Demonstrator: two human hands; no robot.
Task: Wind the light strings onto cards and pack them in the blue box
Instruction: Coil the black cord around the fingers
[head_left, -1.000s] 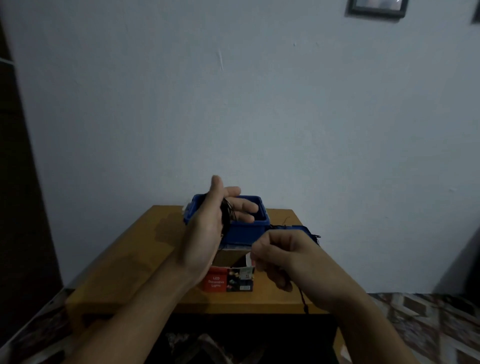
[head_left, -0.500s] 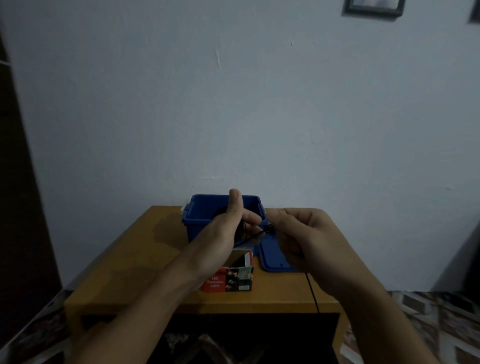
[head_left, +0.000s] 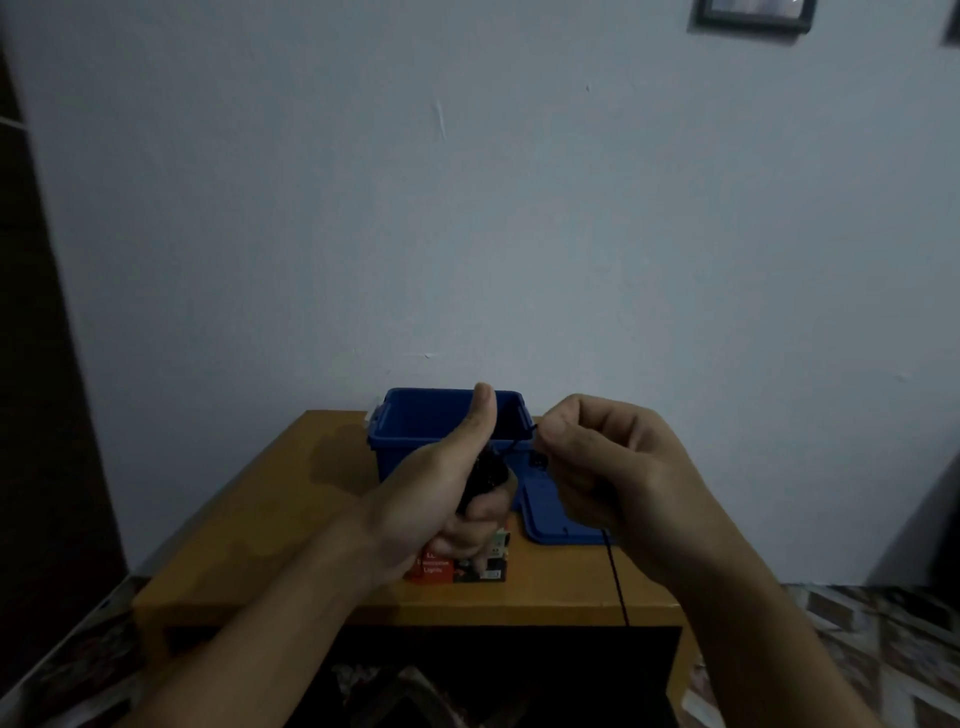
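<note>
My left hand (head_left: 457, 488) is raised in front of the blue box (head_left: 415, 431), thumb up, fingers curled round a dark bundle of wound light string (head_left: 485, 475). I cannot make out a card inside the bundle. My right hand (head_left: 608, 467) pinches the free strand near the box's right rim, and a short length runs taut from it to the bundle. More of the black string (head_left: 618, 587) hangs below my right wrist and over the table's front edge. The box stands open at the back of the wooden table (head_left: 249, 519).
The box's blue lid (head_left: 545, 519) lies flat to the right of the box. A red and dark LED lights carton (head_left: 457, 566) stands near the table's front edge, partly behind my left hand. A pale wall rises right behind the table, and patterned floor shows at the right.
My right hand rose from low near the carton to beside the box's right rim, drawing the strand taut. My left hand turned thumb up and closed its fingers round the bundle.
</note>
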